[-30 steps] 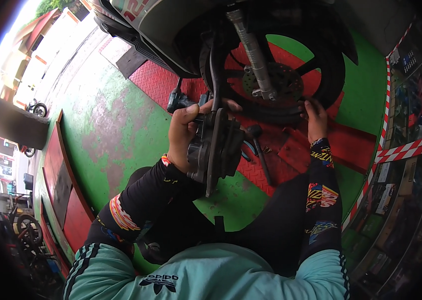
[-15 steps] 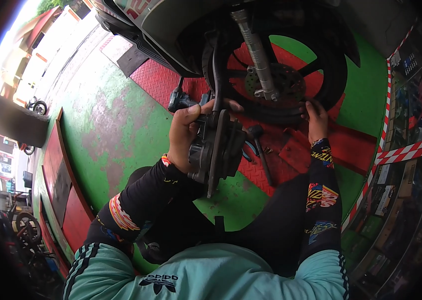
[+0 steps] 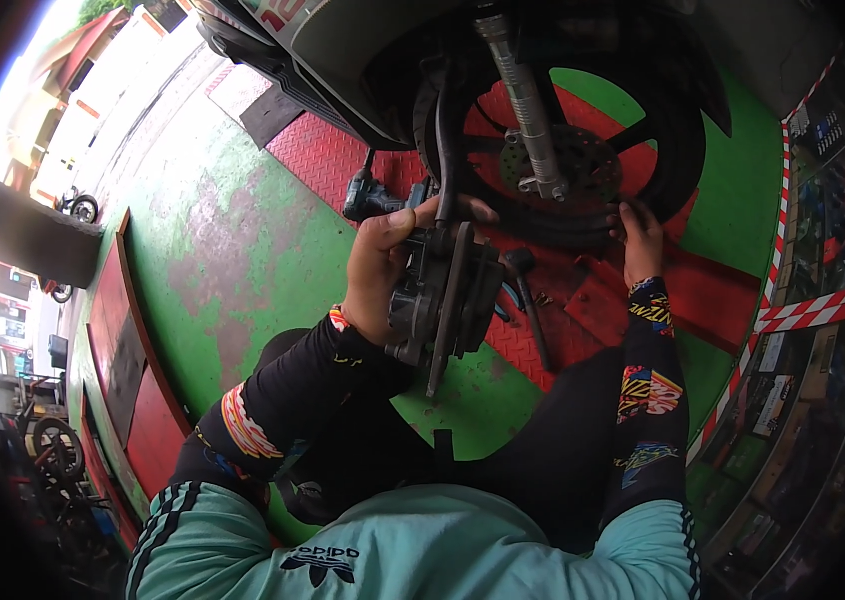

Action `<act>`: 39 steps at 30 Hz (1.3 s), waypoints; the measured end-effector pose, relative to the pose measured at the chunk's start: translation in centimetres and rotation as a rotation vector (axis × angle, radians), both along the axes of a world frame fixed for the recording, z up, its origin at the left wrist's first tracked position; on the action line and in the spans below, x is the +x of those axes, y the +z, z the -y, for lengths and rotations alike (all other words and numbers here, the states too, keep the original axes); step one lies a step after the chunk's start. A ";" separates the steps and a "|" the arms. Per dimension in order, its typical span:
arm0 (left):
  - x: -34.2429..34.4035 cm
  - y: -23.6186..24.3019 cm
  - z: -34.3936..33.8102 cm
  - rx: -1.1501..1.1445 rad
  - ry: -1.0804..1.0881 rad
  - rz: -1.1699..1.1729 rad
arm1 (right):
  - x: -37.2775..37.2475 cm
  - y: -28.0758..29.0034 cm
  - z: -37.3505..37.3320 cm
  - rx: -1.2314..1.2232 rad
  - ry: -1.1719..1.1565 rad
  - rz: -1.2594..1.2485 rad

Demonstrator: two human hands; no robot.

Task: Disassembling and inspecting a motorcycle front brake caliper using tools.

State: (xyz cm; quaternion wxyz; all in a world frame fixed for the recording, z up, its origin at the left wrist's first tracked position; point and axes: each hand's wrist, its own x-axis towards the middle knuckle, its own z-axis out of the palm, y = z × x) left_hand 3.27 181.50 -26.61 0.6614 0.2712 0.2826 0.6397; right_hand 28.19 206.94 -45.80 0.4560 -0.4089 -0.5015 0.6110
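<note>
My left hand (image 3: 380, 255) is closed around the edge of a bulky dark part (image 3: 443, 305), which looks like a brake caliper, held up in front of my knees. A thick dark hose (image 3: 445, 150) runs from its top toward the motorcycle. Across it stands a long, flat, slightly curved edge. My right hand (image 3: 640, 240) has its fingers curled at the lower right of the front tyre (image 3: 568, 228), touching it. Above the tyre, the silver fork leg (image 3: 523, 100) comes down in front of the brake disc (image 3: 583, 165).
A cordless driver (image 3: 368, 195) lies on the red tread plate (image 3: 318, 145). A long dark tool (image 3: 533, 320), something blue-handled (image 3: 510, 300) and small fasteners lie below the wheel. A red steel beam (image 3: 708, 295) is at right, beside a glass display case (image 3: 793, 360) edged with red-white tape.
The view has shifted slightly, so the wheel and hands sit a little lower and further right. The dark part has tilted a little in my left hand. My right hand stays at the tyre.
</note>
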 end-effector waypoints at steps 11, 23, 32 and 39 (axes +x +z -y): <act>0.2 0.0 0.0 -0.004 -0.012 0.053 | -0.3 -0.1 -0.2 -0.037 -0.031 -0.135; 0.2 0.3 0.3 0.035 0.038 0.109 | -0.1 -0.3 0.0 -0.040 -0.039 -0.082; 0.2 -1.3 -0.3 0.204 0.001 0.441 | 0.0 0.1 -0.1 0.014 -0.011 -0.016; 0.0 -1.4 -0.4 0.148 0.049 0.279 | 0.2 0.7 0.4 0.060 -0.009 0.014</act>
